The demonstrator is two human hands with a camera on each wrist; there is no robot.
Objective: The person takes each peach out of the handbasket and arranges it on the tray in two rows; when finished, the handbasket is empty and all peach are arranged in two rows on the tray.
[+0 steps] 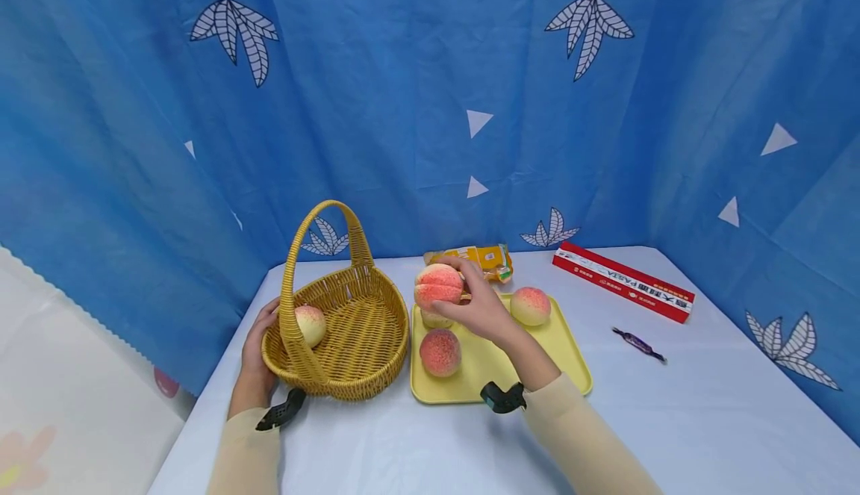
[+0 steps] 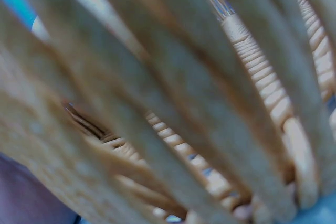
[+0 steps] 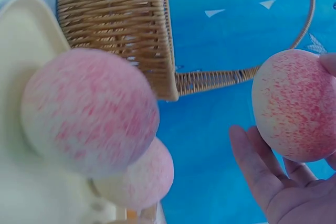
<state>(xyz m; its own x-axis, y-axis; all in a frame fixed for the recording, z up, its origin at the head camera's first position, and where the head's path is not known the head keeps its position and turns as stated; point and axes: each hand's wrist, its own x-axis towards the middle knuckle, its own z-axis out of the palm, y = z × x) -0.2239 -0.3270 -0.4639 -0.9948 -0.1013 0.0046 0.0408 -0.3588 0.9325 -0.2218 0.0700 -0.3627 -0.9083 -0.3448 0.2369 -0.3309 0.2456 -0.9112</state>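
Note:
My right hand (image 1: 480, 308) holds a pink-and-cream peach (image 1: 438, 287) between thumb and fingers, raised over the left back part of a yellow tray (image 1: 493, 364). The right wrist view shows fingers curved around that same peach (image 3: 294, 106). On the tray lie a redder peach (image 1: 440, 353), a paler peach (image 1: 531, 306) and another peach (image 1: 436, 321), partly covered by the held one. At the left, my left hand (image 1: 257, 346) grips the side of a woven basket (image 1: 363, 387) with a tall handle. One peach (image 1: 312, 326) sits inside the basket. Its weave (image 2: 173, 87) fills the left wrist view.
Behind the tray lies an orange packet (image 1: 493, 258). A long red pasta box (image 1: 625, 281) lies at the back right, with a small purple wrapped stick (image 1: 638, 343) in front of it. A blue curtain (image 1: 416, 107) borders the white table (image 1: 376, 450).

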